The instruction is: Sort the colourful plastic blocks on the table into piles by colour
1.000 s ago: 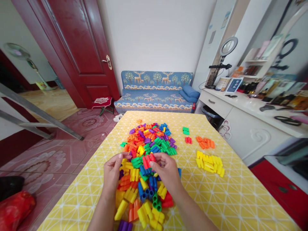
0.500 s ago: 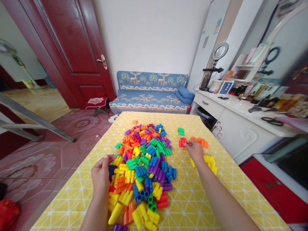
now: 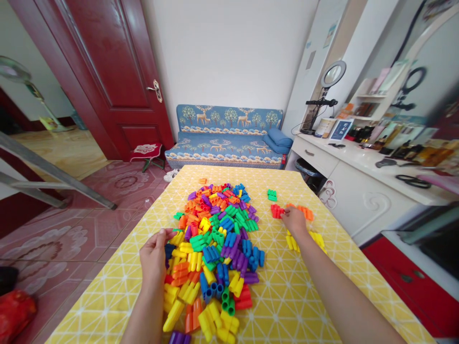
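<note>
My right hand (image 3: 294, 222) is closed at the right end of the red plastic tube blocks (image 3: 276, 211), fingertips on them. Behind it lies a row of orange tube blocks (image 3: 305, 212), partly covered by the hand. Yellow tube blocks (image 3: 292, 241) rest on both sides of my right wrist, and a green tube block (image 3: 271, 195) sits farther back. My left hand (image 3: 153, 251) is at the left edge of a big mixed heap of tube blocks (image 3: 217, 239), fingers pressed together; whatever is between them is hidden.
A yellow patterned cloth (image 3: 287, 296) covers the table. One orange block (image 3: 202, 181) lies alone near the far edge. Beyond stand a blue sofa (image 3: 225, 138), a red stool (image 3: 146, 150) and a red door (image 3: 107, 62). A white dresser (image 3: 322, 162) is at the right, a metal ladder (image 3: 46, 184) at the left.
My right hand has shifted slightly right along the red blocks, and more of their red shows. My left hand stays by the heap. The whole view has moved slightly.
</note>
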A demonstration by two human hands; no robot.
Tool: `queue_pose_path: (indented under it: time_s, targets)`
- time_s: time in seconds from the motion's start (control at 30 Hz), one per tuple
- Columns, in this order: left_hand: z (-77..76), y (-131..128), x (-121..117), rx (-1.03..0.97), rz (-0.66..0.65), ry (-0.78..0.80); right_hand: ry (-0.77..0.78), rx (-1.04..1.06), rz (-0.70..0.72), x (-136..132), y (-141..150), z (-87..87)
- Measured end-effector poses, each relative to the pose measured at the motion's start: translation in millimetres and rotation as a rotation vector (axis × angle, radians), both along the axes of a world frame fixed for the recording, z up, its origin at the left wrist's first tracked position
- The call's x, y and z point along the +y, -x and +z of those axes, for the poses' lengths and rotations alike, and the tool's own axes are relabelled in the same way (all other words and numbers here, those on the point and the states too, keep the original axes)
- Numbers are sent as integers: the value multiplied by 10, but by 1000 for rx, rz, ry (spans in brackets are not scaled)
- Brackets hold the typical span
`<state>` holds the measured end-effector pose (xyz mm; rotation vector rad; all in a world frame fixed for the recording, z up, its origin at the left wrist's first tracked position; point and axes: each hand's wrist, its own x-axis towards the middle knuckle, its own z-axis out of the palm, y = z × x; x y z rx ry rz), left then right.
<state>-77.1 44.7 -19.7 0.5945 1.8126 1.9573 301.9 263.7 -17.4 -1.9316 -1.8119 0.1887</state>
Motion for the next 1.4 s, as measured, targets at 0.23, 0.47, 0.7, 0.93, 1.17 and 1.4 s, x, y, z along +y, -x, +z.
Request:
queue_pose_path:
  time_s: [0.23,0.47,0.7,0.93,1.17,1.4]
  targets:
    - [-39,16,12,-4,-1,-26,-25,-33,-35,-144,20,76]
    - [-98,36,26,-5,9,-26,-6,-152,9,-269,140,128]
    - [-87,41,27,19,8,-27,-148,6,90,-480,302,190]
    - [-84,27,22,25,8,-54,-222,357,811,-1589,1321,411]
    - [-101,49,32,0,-19,-66,-124,-17,1188,-2213,2057,430]
    - [-107,52,26,4,-30,-57,-78,58,1063,-2170,2182,401]
